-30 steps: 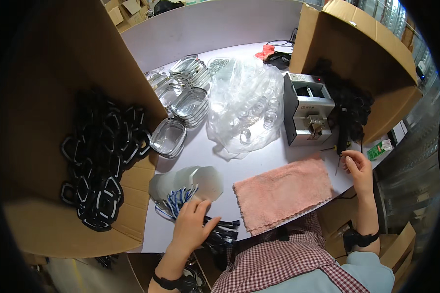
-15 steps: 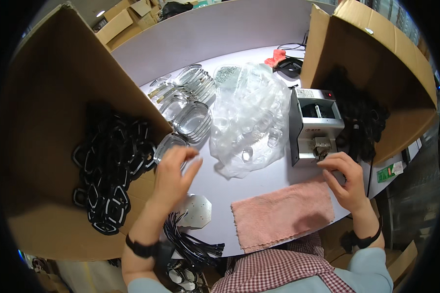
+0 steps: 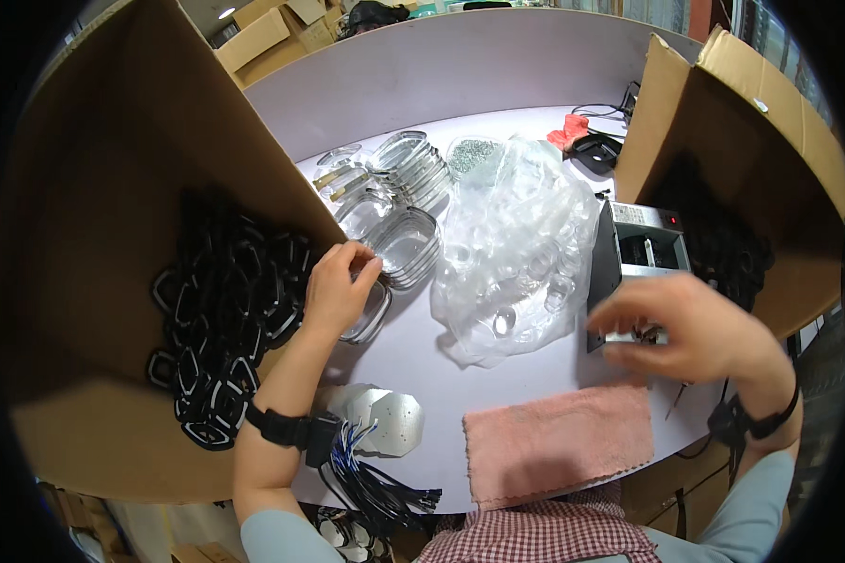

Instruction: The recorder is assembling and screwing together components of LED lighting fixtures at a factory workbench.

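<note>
My left hand is at the left edge of a stack of clear, dark-rimmed rounded-square covers. Its thumb and forefinger tips come close together there, and whether something thin is between them is hidden. A single clear cover lies partly under this hand. My right hand, smeared by motion, hovers in front of a grey metal machine with a small red light. Thumb and fingers are apart, with nothing visible in them. The hand hides most of the machine's front.
A tall cardboard box at left holds black frames; another box stands at right. A clear plastic bag of small clear parts lies mid-table. Nearer are a pink cloth, a metal plate and black cables.
My left hand has moved forward to the covers, its fingertips closer together. My right hand has lifted from beside the machine's front to above it. The whole view has shifted slightly.
</note>
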Demonstrator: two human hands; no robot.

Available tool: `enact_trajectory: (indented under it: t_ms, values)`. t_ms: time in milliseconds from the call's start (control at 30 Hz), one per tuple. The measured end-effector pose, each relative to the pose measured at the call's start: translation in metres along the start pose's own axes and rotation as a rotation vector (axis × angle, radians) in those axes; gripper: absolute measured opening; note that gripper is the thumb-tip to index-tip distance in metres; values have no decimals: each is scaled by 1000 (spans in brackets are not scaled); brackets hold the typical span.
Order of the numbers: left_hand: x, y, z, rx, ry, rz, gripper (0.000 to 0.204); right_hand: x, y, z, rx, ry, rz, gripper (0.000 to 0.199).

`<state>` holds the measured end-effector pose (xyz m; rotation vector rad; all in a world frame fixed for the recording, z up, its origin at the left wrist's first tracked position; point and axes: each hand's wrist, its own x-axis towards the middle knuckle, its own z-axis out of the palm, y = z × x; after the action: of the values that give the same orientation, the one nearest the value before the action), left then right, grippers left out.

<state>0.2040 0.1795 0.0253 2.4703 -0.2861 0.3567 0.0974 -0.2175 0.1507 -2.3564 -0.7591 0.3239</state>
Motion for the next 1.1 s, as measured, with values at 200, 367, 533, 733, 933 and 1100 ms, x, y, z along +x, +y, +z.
enact_trajectory:
  t_ms: [200, 367, 533, 733, 933, 1100]
  values:
    - [-25, 2, -9, -36, -23, -23, 17, 124, 24, -39, -207, 54, 12, 39]
    - [-17, 13, -8, 111, 125, 251, 34, 263, 61, -26, -116, 166, 56, 75]
    - [21, -18, 21, 44, 109, 110, 57, 359, 78, 22, -29, 329, 155, 95]
    - [33, 7, 46, 256, -147, -11, 96, 407, 132, 45, 137, 476, 215, 103]
    - [24, -14, 51, 387, -240, 68, 74, 404, 120, 40, 396, 167, 418, 82]
    - [19, -20, 46, 392, -153, 250, 56, 392, 121, 42, 418, 114, 424, 82]
